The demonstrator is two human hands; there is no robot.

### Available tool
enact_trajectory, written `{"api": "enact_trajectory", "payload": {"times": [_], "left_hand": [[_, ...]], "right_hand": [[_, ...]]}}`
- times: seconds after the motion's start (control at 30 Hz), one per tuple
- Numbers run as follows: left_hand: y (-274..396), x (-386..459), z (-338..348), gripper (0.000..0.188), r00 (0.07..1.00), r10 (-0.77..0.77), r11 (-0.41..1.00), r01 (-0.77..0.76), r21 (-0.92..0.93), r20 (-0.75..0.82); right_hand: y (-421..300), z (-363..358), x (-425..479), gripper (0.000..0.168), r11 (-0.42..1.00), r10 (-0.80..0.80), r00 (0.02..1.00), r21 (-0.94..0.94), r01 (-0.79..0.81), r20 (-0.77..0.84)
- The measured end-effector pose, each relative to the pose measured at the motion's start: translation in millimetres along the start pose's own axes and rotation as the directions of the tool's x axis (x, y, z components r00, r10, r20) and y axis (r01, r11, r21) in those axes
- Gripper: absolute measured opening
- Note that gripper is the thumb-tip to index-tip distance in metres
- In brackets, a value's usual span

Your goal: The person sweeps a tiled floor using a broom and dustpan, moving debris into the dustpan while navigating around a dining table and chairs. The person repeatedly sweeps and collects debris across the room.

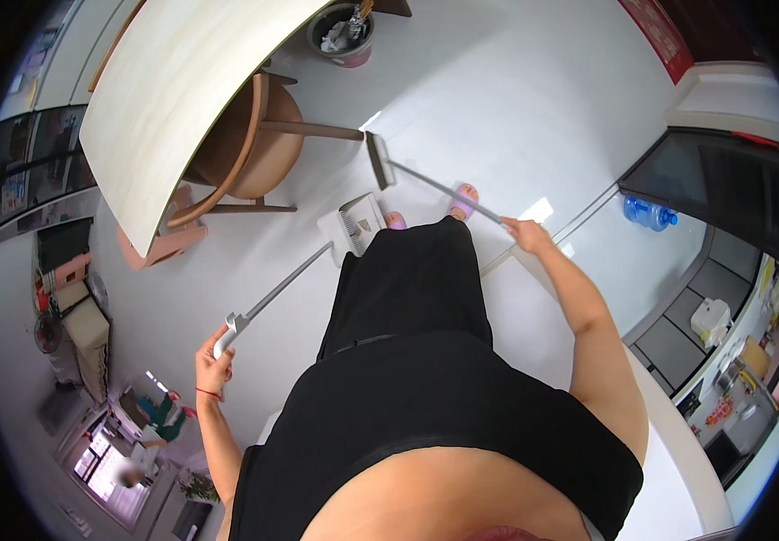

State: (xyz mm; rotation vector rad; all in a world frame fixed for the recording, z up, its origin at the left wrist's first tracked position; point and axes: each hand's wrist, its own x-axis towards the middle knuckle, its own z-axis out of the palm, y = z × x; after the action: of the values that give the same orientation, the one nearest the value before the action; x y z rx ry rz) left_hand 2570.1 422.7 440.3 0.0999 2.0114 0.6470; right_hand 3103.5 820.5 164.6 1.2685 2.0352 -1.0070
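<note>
My left hand (pixel 216 360) grips the pale handle of a long-handled dustpan (pixel 361 211). The dustpan's pan rests on the floor left of my feet, with a row of comb teeth and some small debris inside. In my right hand (pixel 528 234) is the grey pole of a broom (pixel 445 190). The broom head (pixel 380 161) touches the floor ahead of the pan, close to the end of a wooden chair leg (pixel 315 128). A gap of bare floor lies between broom head and pan.
A light-topped table (pixel 186 88) overhangs a brown wooden chair (pixel 274 149) and a pink stool (pixel 163 240). A waste bin (pixel 342 37) holds rubbish. Right, a blue water bottle (pixel 647 213) lies beyond a floor track (pixel 582 216). Another person (pixel 149 453) is far off at lower left.
</note>
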Motion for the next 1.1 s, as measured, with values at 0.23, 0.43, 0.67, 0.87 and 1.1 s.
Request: {"api": "enact_trajectory", "payload": {"times": [0.23, 0.43, 0.67, 0.87, 1.1], "left_hand": [[34, 20, 50, 0.047, 0.999, 0.019, 1.000, -0.019, 0.010, 0.026], [84, 38, 112, 0.045, 0.998, 0.063, 0.997, -0.063, 0.034, -0.010], [146, 39, 188, 0.043, 0.996, 0.051, 0.998, -0.054, -0.044, -0.077], [232, 49, 256, 0.042, 0.991, 0.067, 0.995, -0.074, -0.060, -0.115], [296, 62, 285, 0.044, 0.988, 0.108, 0.989, -0.118, -0.086, -0.107]], "right_hand": [[148, -84, -22, 0.035, 0.983, 0.184, 0.973, 0.020, -0.183, -0.142], [245, -131, -53, 0.035, 0.974, 0.220, 0.933, 0.005, -0.228, -0.286], [202, -146, -14, 0.040, 0.955, 0.123, 0.949, 0.295, -0.034, -0.291], [90, -126, 220, 0.035, 0.847, 0.045, 0.772, 0.434, 0.308, -0.634], [173, -128, 219, 0.031, 0.837, 0.162, 0.900, 0.540, 0.092, -0.404]]}}
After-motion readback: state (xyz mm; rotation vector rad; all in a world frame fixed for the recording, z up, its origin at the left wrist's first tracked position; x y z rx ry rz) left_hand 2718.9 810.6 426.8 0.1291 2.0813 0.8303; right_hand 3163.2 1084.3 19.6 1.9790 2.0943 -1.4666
